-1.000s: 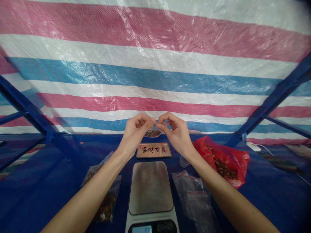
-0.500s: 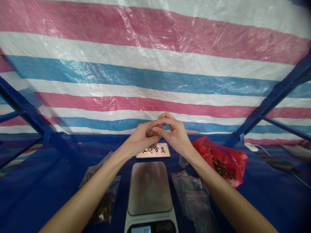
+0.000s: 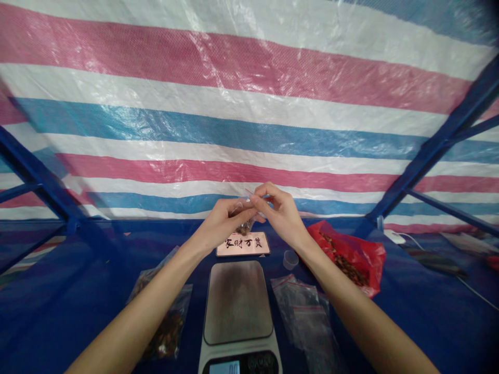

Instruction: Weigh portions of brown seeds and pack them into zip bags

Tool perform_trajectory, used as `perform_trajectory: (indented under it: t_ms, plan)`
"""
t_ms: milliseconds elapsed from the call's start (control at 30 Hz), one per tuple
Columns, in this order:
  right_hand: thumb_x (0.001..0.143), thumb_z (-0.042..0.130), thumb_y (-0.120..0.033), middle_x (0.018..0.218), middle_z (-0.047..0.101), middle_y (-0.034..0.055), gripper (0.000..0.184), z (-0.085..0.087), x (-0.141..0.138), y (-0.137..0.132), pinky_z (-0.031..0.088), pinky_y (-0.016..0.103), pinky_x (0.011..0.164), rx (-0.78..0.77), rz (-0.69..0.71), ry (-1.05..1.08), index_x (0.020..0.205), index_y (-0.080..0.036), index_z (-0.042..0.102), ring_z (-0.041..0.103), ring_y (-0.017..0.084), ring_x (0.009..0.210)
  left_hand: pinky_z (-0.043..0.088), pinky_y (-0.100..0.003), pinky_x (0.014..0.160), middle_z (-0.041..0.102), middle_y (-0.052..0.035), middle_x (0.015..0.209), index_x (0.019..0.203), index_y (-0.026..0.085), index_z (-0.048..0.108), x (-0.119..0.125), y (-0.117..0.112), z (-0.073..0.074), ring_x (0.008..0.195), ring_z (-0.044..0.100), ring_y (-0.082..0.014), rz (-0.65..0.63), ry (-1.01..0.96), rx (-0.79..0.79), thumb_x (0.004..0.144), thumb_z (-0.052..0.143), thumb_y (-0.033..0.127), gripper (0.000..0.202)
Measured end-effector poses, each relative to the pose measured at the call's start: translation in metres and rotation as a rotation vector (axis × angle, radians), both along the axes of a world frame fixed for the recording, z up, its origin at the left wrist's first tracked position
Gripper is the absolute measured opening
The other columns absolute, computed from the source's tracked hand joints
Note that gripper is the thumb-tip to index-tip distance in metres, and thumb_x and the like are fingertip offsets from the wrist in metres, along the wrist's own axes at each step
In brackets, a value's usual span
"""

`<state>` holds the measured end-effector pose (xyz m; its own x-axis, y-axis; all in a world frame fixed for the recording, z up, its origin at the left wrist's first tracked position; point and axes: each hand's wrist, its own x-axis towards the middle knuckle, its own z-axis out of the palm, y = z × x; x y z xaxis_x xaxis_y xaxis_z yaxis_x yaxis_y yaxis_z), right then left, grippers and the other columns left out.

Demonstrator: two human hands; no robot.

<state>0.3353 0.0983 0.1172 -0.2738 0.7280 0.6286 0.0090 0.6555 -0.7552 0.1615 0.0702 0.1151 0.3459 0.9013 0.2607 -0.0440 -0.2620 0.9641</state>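
Between my two hands hangs a small clear zip bag (image 3: 245,227) with brown bits in its lower part. My left hand (image 3: 223,222) grips the bag's left side, fingers curled behind it and thumb in front. My right hand (image 3: 277,209) pinches the bag's top edge at its red strip between thumb and fingertips. Just below the bag lies a pale plaque (image 3: 244,245) with dark brush characters. Nearer to me stands a kitchen scale (image 3: 238,304) with a bare steel plate; its lit display is partly cut off and seems to read zero.
A red plastic bag (image 3: 372,259) of brown pieces lies open at right. Beside the scale are a small clear cup (image 3: 290,259) and a pile of flat zip bags (image 3: 302,311). Filled clear bags (image 3: 167,335) lie left, partly under my forearm. Blue frame bars (image 3: 432,150) flank a striped sheet.
My fingers have shifted along the bag's top, and its red strip now shows above my right thumb. More of the bag's filled bottom is visible. The view has tilted slightly.
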Motion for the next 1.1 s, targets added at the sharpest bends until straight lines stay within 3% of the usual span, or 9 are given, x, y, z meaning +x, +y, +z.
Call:
perform_trajectory:
  t_ms: [167,300,533,767,967,1100]
  plan:
    - [0.085,0.083,-0.044,0.07,0.061,-0.0052,0.03,-0.007,-0.007,0.001,0.043,0.027,0.061,-0.271,0.02,0.293,0.096,-0.023,0.065,0.054,0.012,0.063,0.057,-0.029,0.058,0.078,-0.0039,0.081,0.097,0.022,0.066,0.01,0.0,-0.009,0.061,0.072,-0.0176,0.216,-0.233,-0.024,0.09,0.073,0.056,0.036]
    - [0.086,0.079,-0.05,0.064,0.057,-0.0036,0.032,-0.012,-0.018,-0.004,0.043,0.028,0.055,-0.4,0.074,0.318,0.078,-0.021,0.067,0.049,0.013,0.058,0.052,-0.026,0.05,0.074,-0.0005,0.075,0.09,0.023,0.061,0.02,-0.001,-0.018,0.051,0.065,-0.0142,0.362,-0.336,0.031,0.094,0.066,0.061,0.038]
    - [0.092,0.072,-0.035,0.067,0.059,-0.0033,0.022,-0.012,-0.017,-0.008,0.043,0.028,0.066,-0.234,0.02,0.305,0.076,-0.022,0.067,0.052,0.013,0.064,0.051,-0.025,0.063,0.072,-0.0001,0.076,0.083,0.023,0.065,0.016,-0.003,-0.014,0.064,0.065,-0.014,0.474,-0.343,0.185,0.096,0.066,0.055,0.035]
    - [0.097,0.07,-0.045,0.076,0.062,-0.0016,0.026,-0.015,-0.017,-0.007,0.044,0.03,0.071,-0.18,-0.024,0.289,0.081,-0.024,0.072,0.053,0.015,0.071,0.048,-0.027,0.068,0.069,-0.0006,0.074,0.078,0.021,0.069,0.009,-0.002,-0.01,0.068,0.061,-0.0146,0.476,-0.15,0.332,0.1,0.059,0.055,0.042]
    - [0.095,0.075,-0.044,0.079,0.069,-0.0003,0.022,-0.009,-0.012,-0.007,0.046,0.032,0.076,-0.131,-0.009,0.224,0.083,-0.026,0.08,0.058,0.017,0.075,0.048,-0.029,0.065,0.071,-0.0028,0.069,0.069,0.02,0.073,-0.003,-0.001,0.001,0.065,0.061,-0.0168,0.363,-0.049,0.327,0.093,0.069,0.056,0.044]
    - [0.094,0.075,-0.044,0.08,0.073,0.0009,0.021,-0.008,-0.013,-0.011,0.048,0.034,0.076,-0.182,-0.046,0.283,0.084,-0.027,0.083,0.061,0.019,0.076,0.047,-0.029,0.062,0.072,-0.0031,0.069,0.071,0.02,0.076,-0.003,-0.002,0.0,0.063,0.062,-0.0169,0.426,-0.086,0.303,0.094,0.066,0.058,0.045]
